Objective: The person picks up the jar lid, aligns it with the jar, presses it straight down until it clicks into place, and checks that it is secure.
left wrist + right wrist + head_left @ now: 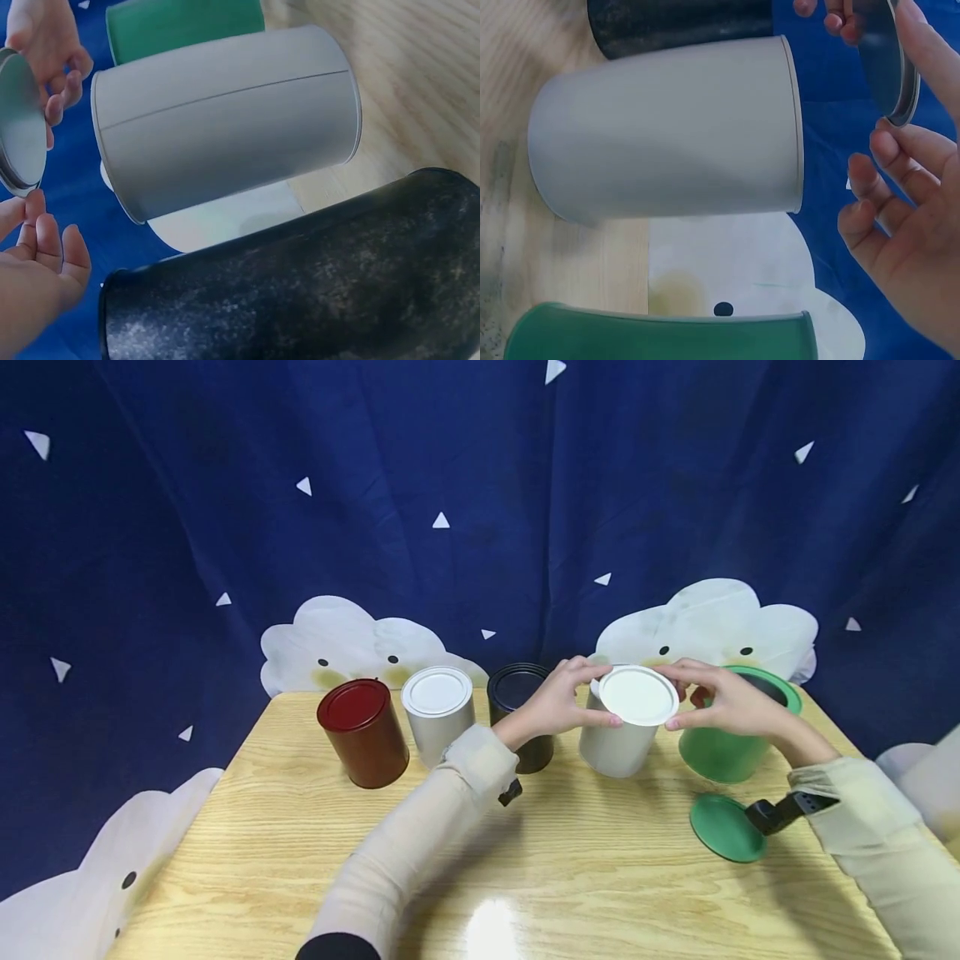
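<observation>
Both hands hold a round white lid (639, 695) over a light grey can (617, 753). My left hand (557, 700) pinches the lid's left edge between thumb and fingers. On the opposite edge my right hand (731, 700) does the same. In the left wrist view a gap separates the lid (22, 124) from the rim of the grey can (225, 124). The right wrist view shows the lid's (881, 56) metallic underside, tilted and apart from the can (667, 131).
A green can (723, 752) stands lidless at the right, its green lid (726, 828) lying in front. Left of the grey can stand a black can (534, 753), a white can (442, 735) and a dark red can (371, 747), all lidded. The wooden table (300, 860) meets a blue curtain (480, 460).
</observation>
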Demonstrator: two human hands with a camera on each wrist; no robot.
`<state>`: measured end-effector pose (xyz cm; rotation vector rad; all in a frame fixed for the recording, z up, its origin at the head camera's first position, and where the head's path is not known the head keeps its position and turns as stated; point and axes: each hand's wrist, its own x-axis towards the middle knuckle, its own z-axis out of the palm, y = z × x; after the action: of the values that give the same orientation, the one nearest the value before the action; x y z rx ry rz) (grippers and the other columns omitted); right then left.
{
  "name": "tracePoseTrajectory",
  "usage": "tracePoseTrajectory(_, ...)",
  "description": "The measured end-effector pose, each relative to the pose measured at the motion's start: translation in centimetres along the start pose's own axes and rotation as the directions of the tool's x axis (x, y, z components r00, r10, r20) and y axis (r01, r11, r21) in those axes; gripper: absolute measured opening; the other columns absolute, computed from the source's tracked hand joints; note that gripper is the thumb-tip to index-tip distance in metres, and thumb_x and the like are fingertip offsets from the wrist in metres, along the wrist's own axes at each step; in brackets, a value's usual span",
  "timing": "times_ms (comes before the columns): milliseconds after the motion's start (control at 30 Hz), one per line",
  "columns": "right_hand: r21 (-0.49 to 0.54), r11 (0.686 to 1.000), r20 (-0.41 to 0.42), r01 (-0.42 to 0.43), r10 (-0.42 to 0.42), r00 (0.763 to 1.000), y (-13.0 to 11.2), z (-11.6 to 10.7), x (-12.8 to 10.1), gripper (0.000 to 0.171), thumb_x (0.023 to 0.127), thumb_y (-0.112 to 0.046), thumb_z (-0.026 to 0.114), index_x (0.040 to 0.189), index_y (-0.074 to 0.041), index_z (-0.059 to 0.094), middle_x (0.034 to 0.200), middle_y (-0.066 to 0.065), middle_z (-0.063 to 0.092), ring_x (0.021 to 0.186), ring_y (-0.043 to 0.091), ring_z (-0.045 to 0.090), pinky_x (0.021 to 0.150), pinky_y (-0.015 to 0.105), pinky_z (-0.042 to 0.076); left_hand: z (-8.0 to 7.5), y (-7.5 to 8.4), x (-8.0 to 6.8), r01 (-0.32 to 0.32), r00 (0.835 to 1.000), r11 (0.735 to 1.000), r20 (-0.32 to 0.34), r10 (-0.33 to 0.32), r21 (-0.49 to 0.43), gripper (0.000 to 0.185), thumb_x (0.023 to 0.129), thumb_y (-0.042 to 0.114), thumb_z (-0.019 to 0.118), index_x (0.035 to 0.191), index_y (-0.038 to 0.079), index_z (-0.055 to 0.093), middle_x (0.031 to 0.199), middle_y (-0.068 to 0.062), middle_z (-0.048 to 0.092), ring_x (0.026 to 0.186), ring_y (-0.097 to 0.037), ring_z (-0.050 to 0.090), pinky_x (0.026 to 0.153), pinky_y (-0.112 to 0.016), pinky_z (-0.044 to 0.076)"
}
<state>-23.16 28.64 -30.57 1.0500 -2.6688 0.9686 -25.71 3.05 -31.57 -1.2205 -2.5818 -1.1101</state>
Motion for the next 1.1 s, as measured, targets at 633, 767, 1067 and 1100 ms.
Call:
tracePoseTrajectory(633,0.067,0.992,0.076,-0.105,0.100,0.992,3.1,-1.2,2.8,0.063,0.071,-0.005,0.076,0.128,-0.002,0.050,0.101,0.002,0.050,0.084,0.014,0.043,0.061,0.023,0.040,-0.3,-1.3,3.0,0.135,0.990,0.990,0.050,-0.133,-0.041,0.066,0.073,0.026,0.077,0.130,0.005,0.050,0.115,-0.006,0.051,0.107,-0.022,0.043,0.084,-0.020,0.034)
tracePoseTrajectory(767,0.056,0.986,0.105,-0.155,0.149,0.983,3.4,-1.6,3.4,0.064,0.072,-0.007,0.076,0.130,-0.003,0.049,0.113,0.006,0.050,0.087,0.012,0.044,0.064,0.023,0.041,-0.3,-1.6,3.5,0.157,0.987,0.987,0.050,-0.155,-0.030,0.068,0.073,0.027,0.077,0.130,0.005,0.050,0.116,-0.006,0.051,0.107,-0.022,0.043,0.083,-0.019,0.034)
tracePoseTrajectory(1067,0.102,0.984,0.177,-0.146,0.126,0.976,4.9,-1.1,3.6,0.064,0.074,-0.006,0.074,0.131,0.002,0.046,0.124,0.015,0.046,0.095,0.005,0.051,0.076,0.027,0.047,0.4,-2.5,3.8,0.183,0.982,0.982,0.046,-0.184,0.042,0.066,0.071,0.032,0.078,0.127,0.008,0.053,0.119,-0.004,0.052,0.110,-0.018,0.037,0.089,-0.024,0.032)
tracePoseTrajectory(1100,0.113,0.983,0.183,-0.143,0.121,0.976,5.1,-1.0,3.6,0.063,0.075,-0.006,0.073,0.131,0.003,0.045,0.124,0.015,0.046,0.095,0.005,0.051,0.076,0.028,0.047,0.5,-2.5,3.8,0.186,0.981,0.981,0.051,-0.189,0.061,0.065,0.072,0.034,0.077,0.127,0.009,0.053,0.121,-0.004,0.051,0.111,-0.018,0.036,0.090,-0.026,0.033)
